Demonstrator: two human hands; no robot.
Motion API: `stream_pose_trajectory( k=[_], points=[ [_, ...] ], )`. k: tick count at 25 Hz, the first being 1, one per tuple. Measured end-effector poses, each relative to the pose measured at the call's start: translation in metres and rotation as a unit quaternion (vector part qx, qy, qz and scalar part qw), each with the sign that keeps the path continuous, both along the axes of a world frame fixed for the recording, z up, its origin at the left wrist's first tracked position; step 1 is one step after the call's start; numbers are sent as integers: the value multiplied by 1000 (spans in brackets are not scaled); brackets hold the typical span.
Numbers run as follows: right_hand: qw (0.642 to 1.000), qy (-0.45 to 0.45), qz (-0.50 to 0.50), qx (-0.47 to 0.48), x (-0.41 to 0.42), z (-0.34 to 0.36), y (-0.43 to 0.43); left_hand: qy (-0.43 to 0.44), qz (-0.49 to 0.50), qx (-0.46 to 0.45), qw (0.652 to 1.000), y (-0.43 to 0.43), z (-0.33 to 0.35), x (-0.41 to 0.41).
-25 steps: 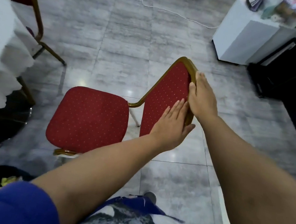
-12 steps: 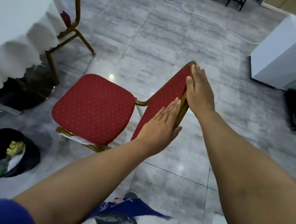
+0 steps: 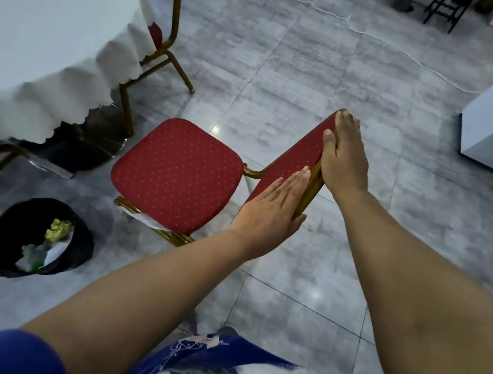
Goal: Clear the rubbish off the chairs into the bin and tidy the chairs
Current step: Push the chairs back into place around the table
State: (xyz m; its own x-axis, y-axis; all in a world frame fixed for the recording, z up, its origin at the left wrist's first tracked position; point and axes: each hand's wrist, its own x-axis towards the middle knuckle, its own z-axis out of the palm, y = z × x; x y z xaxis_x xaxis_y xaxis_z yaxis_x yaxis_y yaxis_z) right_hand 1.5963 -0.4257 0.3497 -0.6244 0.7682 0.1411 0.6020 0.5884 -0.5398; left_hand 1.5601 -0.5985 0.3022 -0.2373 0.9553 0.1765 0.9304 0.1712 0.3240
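Chair (image 3: 177, 173) right of table (image 3: 41, 12); bin (image 3: 17, 216) before table, left of chair.

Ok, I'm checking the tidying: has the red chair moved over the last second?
Yes. The red chair has slid left, toward the table; its seat is now nearer the other chair's gold leg. The camera also turned.
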Motion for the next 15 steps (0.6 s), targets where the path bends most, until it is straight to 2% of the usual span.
stream_pose_trajectory(
  k=[6,15],
  points=[
    [1000,14,20,-5,-68,-4,-14,29,29,-23,999,-17,6,-63],
    [999,-9,40,-17,-190,0,-51,26,52,-41,997,-58,9,-183]
  ],
)
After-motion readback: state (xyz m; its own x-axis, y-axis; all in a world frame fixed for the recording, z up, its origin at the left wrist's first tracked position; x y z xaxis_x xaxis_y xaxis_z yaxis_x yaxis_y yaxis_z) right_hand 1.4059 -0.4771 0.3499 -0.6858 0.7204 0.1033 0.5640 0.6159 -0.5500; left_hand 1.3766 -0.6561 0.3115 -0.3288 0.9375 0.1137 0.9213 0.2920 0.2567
